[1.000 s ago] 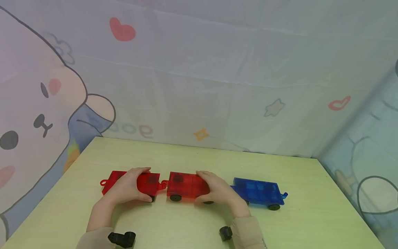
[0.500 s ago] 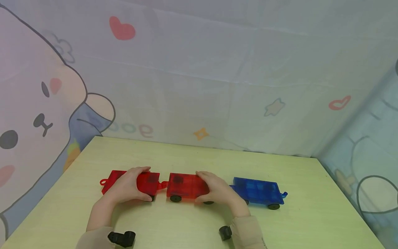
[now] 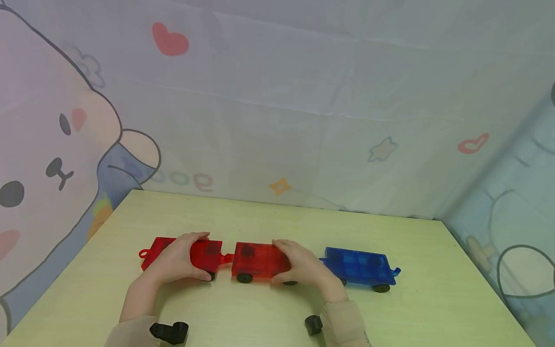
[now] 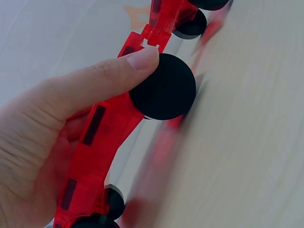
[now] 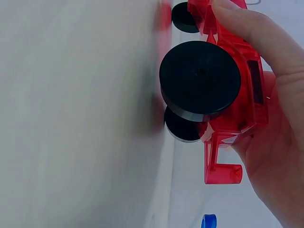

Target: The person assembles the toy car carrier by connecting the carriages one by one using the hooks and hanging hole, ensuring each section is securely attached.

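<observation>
two red wagons (image 3: 260, 260), see-through, black-wheeled; left hand (image 3: 175, 260) and right hand (image 3: 305, 265), fingers clamped on one each; one blue wagon (image 3: 357, 266), right.

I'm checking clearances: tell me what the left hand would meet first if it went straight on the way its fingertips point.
Past the left red car it grips, the left hand would probably meet the right red car first, since it points that way; exact depth is unclear.
</observation>
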### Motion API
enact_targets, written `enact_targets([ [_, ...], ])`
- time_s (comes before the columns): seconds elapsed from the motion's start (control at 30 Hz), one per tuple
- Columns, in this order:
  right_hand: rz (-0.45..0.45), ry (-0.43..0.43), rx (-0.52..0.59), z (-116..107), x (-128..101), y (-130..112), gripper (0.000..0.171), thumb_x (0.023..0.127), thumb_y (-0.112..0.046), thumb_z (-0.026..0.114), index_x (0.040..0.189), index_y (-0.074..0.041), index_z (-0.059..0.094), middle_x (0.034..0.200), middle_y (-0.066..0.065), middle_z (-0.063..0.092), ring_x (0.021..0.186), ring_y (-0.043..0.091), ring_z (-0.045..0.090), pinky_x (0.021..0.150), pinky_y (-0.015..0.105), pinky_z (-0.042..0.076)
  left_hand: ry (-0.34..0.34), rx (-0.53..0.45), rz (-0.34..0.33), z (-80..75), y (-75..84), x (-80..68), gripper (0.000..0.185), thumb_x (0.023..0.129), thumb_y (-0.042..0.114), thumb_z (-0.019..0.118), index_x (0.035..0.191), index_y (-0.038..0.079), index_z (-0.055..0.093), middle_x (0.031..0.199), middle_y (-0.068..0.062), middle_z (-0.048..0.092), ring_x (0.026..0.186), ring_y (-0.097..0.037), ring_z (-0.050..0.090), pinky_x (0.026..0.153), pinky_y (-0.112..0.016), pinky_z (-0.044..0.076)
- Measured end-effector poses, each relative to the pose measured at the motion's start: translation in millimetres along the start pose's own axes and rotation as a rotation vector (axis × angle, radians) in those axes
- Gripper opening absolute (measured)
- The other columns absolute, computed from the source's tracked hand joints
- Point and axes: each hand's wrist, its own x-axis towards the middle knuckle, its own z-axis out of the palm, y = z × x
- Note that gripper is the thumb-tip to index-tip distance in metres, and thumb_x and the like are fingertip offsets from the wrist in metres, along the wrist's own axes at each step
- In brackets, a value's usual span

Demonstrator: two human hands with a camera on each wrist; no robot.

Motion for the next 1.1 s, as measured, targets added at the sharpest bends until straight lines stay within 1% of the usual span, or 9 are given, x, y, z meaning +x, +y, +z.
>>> enact_targets([
  [0.23,0.005,-0.007,-0.007,1,0,1,0.088,0.078,-0.037,0.080,0.148,-0.007,0.037,0.152,0.010,0.038,0.140,0.030,0.035,0.112,0.049,0.033,-0.004,0.003,0.007,-0.6,1.1,0.3,0.094,0.060,0.033,0.090,0.139,0.005,0.047,0.134,-0.015,0.052,0.119,-0.035,0.048,0.090,-0.054,0.051],
  [0.4,0.000,0.003,-0.018,1,0,0,0.090,0.075,-0.039,0.081,0.148,-0.007,0.038,0.151,0.009,0.040,0.139,0.030,0.036,0.112,0.048,0.034,-0.005,0.004,-0.005,-1.1,1.9,0.1,0.094,0.061,0.032,0.090,0.139,0.006,0.047,0.135,-0.014,0.052,0.120,-0.034,0.049,0.091,-0.053,0.051],
  [0.53,0.000,0.005,-0.020,2,1,0,0.093,0.073,-0.041,0.083,0.148,-0.008,0.038,0.150,0.009,0.040,0.139,0.029,0.037,0.111,0.048,0.035,-0.011,0.007,0.001,-2.6,2.8,0.1,0.095,0.060,0.032,0.091,0.139,0.004,0.046,0.134,-0.015,0.052,0.119,-0.035,0.049,0.090,-0.053,0.051],
  [0.77,0.012,-0.003,-0.010,1,-1,1,0.095,0.072,-0.043,0.083,0.149,-0.010,0.037,0.152,0.008,0.039,0.141,0.028,0.035,0.112,0.047,0.034,-0.017,0.013,0.005,-3.1,3.5,-0.4,0.098,0.059,0.034,0.091,0.140,0.003,0.045,0.135,-0.016,0.052,0.119,-0.036,0.048,0.090,-0.054,0.051],
  [0.9,0.012,0.000,0.010,-3,-4,0,0.095,0.072,-0.043,0.083,0.149,-0.011,0.037,0.152,0.007,0.038,0.141,0.028,0.034,0.113,0.047,0.033,-0.024,0.005,0.005,-5.0,3.5,-1.3,0.101,0.058,0.035,0.091,0.141,0.002,0.043,0.137,-0.017,0.052,0.121,-0.036,0.048,0.092,-0.055,0.050],
  [1.0,0.007,0.017,0.019,-11,-7,-2,0.091,0.073,-0.042,0.083,0.147,-0.011,0.039,0.150,0.007,0.041,0.140,0.028,0.036,0.112,0.047,0.034,-0.034,-0.008,0.006,-6.6,3.9,-1.6,0.103,0.059,0.036,0.091,0.143,0.002,0.041,0.139,-0.017,0.050,0.125,-0.037,0.046,0.095,-0.056,0.048],
  [1.1,0.021,0.030,0.038,-22,-14,-4,0.086,0.075,-0.038,0.082,0.146,-0.011,0.042,0.148,0.006,0.044,0.138,0.029,0.038,0.110,0.049,0.036,-0.067,-0.050,0.000,-8.7,7.1,-1.7,0.102,0.064,0.039,0.088,0.145,0.003,0.037,0.144,-0.018,0.045,0.128,-0.039,0.042,0.098,-0.057,0.045],
])
